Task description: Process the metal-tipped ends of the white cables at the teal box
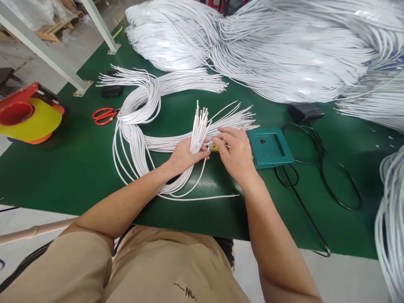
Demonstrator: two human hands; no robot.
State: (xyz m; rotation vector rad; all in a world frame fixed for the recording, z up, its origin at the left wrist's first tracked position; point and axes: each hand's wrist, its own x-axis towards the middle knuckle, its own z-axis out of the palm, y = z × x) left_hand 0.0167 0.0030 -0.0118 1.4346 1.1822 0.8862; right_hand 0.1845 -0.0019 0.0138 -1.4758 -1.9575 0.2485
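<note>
My left hand (184, 155) is closed round a bundle of white cables (199, 128), holding their stripped ends upright above the green table (78, 160). My right hand (235, 151) is beside it, fingers pinched at one cable end and touching a small yellow object (214, 147) that is mostly hidden. The cables loop back to my left in a curved bunch (139, 109). More cut cables (233, 120) fan out flat behind both hands.
A teal block with a recess (269, 147) lies right of my right hand, black cords (315, 176) trailing from it. Red scissors (104, 114) lie at left. Large heaps of white cable (284, 50) fill the far side. An orange-yellow spool (27, 118) stands off the left edge.
</note>
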